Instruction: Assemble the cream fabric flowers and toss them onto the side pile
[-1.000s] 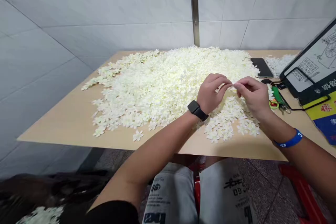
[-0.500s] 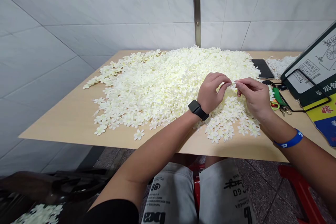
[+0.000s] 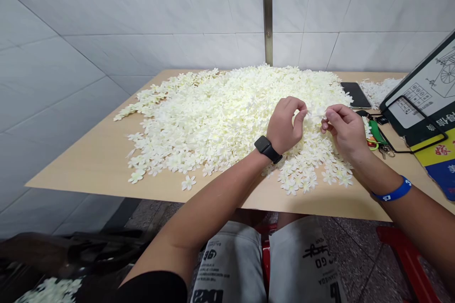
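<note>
Where the fingertips had almost met half a second earlier, a clear gap now stood between the hands; left hand (image 3: 285,124), dark watch (image 3: 263,144) at its wrist, hung over the right part of the heap of white flowers (image 3: 220,113), thumb and forefinger curled narrowly toward each other; a pale fleck showed by their tips, though whether held or merely part of the flowers behind, could not tell; right hand (image 3: 347,131), blue band (image 3: 395,190) at its wrist, had its fingers bent in close, contents likewise unreadable; the thin pale strand that had bridged the tips no longer spanned them; my judgement: whatever small piece was being worked had parted, or one side had let go; heap spread over the middle of the table (image 3: 85,163), a single flower (image 3: 188,182) apart near the front edge; black phone (image 3: 355,94) lay at the heap's far right, white scraps (image 3: 378,90) just beside it.
</note>
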Available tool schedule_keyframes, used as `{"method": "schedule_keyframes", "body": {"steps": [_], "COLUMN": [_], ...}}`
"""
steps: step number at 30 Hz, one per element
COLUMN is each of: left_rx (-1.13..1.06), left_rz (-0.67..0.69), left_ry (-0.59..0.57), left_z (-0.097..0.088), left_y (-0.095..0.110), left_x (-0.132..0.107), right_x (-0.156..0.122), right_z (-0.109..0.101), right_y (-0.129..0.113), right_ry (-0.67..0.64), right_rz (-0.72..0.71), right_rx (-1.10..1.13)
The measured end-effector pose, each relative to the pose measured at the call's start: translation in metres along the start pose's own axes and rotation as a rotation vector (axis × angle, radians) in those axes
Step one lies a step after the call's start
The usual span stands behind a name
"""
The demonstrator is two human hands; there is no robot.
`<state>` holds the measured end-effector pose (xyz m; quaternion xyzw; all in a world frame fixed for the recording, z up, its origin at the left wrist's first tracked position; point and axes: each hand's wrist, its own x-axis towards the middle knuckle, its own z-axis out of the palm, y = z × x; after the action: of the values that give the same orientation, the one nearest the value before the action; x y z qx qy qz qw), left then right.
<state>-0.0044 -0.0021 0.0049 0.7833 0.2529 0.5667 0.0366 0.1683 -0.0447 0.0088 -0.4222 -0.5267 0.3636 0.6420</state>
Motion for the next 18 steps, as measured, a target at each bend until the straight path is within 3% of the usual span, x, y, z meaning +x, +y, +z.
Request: {"method": "schedule_keyframes", "body": {"steps": [6,12,14,16,18], "left_rx": [0.025,0.091,0.112,0.144,0.204], "left_rz": [-0.121,-0.141,-0.205,-0.224,-0.199], "left_ry": [-0.007,-0.095,-0.103,-0.128,-0.150], "left_z": [0.001,0.006,0.007,0.003,-0.014], "left_y": [0.000,0.002,0.003,0.000,-0.010], "left_x": [0.002,0.009,0.012,0.014,0.016], "right_x": [0.001,0.005,0.010,0.015,0.019], "right_z": [-0.005,-0.011,-0.016,-0.022,-0.027], "right_y": [0.005,0.001,0.002,0.006,0.010], "right_ry": [0.031,0.186,0.230,0.257,0.310], "right_rz": [-0.009,-0.252,-0.252,-0.224,-0.252], "right_rx": [-0.091,-0.552,-0.588,-0.577,-0.603]}}
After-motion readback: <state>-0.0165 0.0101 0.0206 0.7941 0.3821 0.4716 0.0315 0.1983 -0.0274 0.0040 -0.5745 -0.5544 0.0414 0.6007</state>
